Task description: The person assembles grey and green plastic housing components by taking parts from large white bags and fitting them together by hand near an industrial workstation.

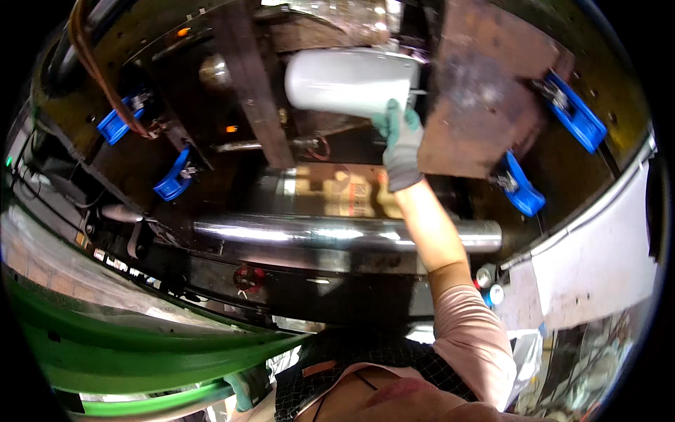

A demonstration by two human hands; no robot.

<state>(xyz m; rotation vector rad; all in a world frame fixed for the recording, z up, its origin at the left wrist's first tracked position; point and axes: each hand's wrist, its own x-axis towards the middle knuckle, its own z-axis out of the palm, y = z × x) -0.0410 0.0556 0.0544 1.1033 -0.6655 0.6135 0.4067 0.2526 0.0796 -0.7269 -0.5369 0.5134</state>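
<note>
My right hand [401, 144], in a grey and green glove, reaches far forward into the machine. Its fingers are closed on the lower right edge of a white rounded plastic container [344, 81], which lies on its side with its closed end to the left. A brown metal block [485, 91] stands just right of the container. My left hand [242, 390], gloved in green, is low at the left beside a green machine panel [162, 362]; its fingers are mostly hidden.
A thick polished steel bar [316, 232] crosses beneath my right forearm. Blue clamp handles [576, 116] sit on both sides, with another blue handle [174, 176] at left. A brown hose [98, 70] hangs at upper left. Two cans [495, 295] stand near my right elbow.
</note>
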